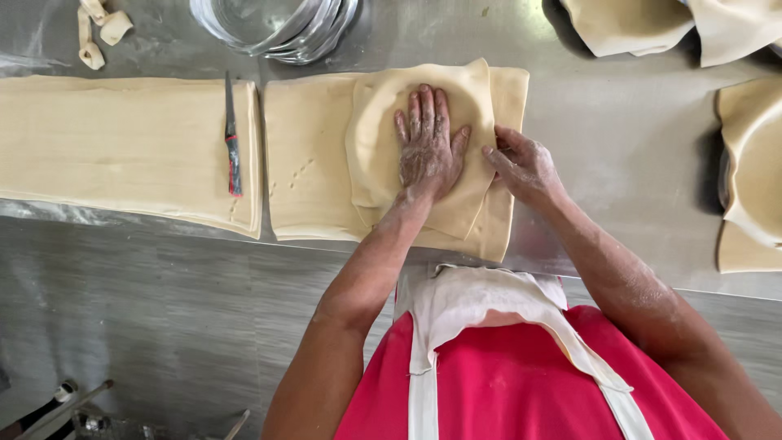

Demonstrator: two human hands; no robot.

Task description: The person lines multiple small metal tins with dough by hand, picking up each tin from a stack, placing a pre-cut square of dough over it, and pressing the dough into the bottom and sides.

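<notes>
A long dough slab (122,147) at the left lies uncut, a knife (232,147) resting on it. In the middle, the left hand (428,151) presses flat, fingers spread, on a dough sheet (383,138) draped over a round pan; the right hand (525,167) pinches its right edge. Covered pans (753,163) sit right.

Two hands (428,151) (521,167), one knife (232,143), two flat dough slabs (122,147) (309,179), three dough scraps (98,28).
</notes>
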